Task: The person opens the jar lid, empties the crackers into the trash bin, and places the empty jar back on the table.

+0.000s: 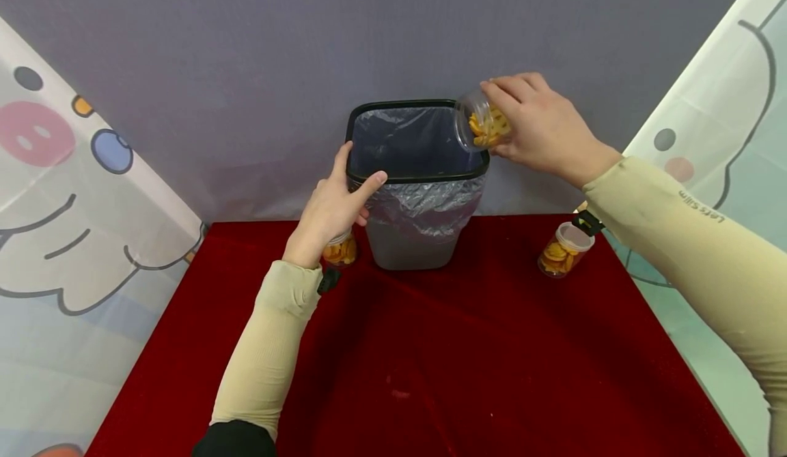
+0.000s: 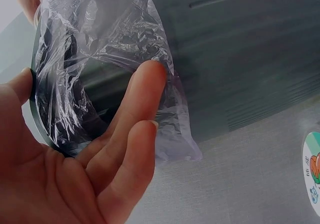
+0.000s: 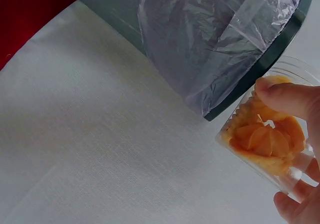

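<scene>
In the head view a grey trash bin (image 1: 413, 238) with a black rim stands at the table's back, lined with a clear plastic bag (image 1: 424, 204). My left hand (image 1: 332, 208) grips its near left corner, thumb by the rim, with several fingers (image 2: 145, 88) against the outside of the liner in the left wrist view. My right hand (image 1: 544, 126) holds a clear jar (image 1: 470, 129) tipped on its side, its mouth facing left over the bin's right rim. Orange, ridged snack pieces (image 3: 267, 139) lie inside the jar.
Another clear jar of orange pieces (image 1: 561, 252) stands on the right of the red-covered table (image 1: 443, 348). A similar jar (image 1: 341, 248) sits left of the bin, partly behind my left hand. A grey curtain (image 1: 277, 67) hangs close behind.
</scene>
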Demonstrator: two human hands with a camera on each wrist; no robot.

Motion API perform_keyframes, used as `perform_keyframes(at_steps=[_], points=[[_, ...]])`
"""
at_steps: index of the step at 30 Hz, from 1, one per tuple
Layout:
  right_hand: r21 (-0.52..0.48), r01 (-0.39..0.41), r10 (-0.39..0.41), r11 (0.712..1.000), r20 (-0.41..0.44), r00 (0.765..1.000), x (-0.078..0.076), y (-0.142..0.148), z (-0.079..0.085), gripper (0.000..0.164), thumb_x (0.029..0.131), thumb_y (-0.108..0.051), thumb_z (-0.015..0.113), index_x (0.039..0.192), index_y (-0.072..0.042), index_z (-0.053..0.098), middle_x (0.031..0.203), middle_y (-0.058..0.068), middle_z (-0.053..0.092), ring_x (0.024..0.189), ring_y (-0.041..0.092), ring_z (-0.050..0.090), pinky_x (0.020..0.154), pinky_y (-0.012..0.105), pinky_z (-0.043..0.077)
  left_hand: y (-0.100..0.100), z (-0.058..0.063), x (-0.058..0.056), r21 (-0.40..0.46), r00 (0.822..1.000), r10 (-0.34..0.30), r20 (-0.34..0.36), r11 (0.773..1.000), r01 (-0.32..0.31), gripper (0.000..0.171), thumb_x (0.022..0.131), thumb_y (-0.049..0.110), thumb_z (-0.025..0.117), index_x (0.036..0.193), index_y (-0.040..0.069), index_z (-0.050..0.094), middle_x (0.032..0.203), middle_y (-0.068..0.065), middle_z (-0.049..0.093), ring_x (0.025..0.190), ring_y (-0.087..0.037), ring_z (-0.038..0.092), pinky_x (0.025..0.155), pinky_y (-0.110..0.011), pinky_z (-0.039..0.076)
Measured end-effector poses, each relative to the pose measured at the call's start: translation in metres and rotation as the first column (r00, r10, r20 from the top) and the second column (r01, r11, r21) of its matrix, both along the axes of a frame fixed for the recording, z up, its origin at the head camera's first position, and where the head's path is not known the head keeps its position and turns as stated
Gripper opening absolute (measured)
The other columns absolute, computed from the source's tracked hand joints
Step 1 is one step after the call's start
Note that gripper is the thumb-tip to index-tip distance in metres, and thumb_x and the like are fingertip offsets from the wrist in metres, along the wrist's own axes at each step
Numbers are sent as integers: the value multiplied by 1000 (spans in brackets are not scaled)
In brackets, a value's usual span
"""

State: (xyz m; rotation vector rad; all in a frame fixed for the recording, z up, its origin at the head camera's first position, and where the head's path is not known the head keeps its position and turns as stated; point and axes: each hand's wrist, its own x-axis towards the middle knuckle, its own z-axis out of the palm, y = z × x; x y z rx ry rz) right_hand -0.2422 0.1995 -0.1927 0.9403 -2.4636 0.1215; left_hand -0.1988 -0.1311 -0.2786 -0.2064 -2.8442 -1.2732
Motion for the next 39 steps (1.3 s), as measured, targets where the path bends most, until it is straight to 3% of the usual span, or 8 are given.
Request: perform_keyframes(at_steps=[12, 20, 29, 39], points=[[46, -93, 98, 995, -132, 986, -2, -2, -3, 86, 65, -4, 91, 141, 3, 50, 138, 25, 51, 124, 46, 45, 103, 58, 40, -1, -1, 0, 7, 1000, -2, -8, 1000, 2, 99, 82, 84, 46, 159, 41, 0, 68, -4, 70, 57, -18, 68, 80, -46, 52], [59, -127, 135, 990, -175, 975, -2, -3, -6, 82, 67, -2, 89, 140, 3, 51, 138, 25, 51, 125, 45, 46, 106, 55, 39, 0, -1, -1, 5, 1000, -2, -7, 1000, 2, 102, 80, 87, 45, 159, 41, 1, 68, -4, 70, 57, -18, 68, 78, -45, 52], [102, -204, 224, 974, -261, 939, -1, -7, -9, 78, 70, 2, 85, 141, 3, 51, 137, 25, 53, 127, 45, 46, 112, 51, 32, -1, -1, -1, 9, 1000, -3, -6, 1000, 3, 103, 80, 87, 45, 160, 39, 1, 69, -5, 70, 57, -18, 68, 76, -44, 53], [166, -223, 266, 960, -306, 914, 1, -11, -10, 76, 70, 7, 82, 139, 4, 52, 139, 26, 51, 130, 43, 44, 111, 53, 33, -2, -2, -1, 14, 1000, 0, -1, 1000, 0, 103, 77, 89, 44, 158, 44, 0, 70, -5, 70, 58, -18, 68, 78, -45, 53]])
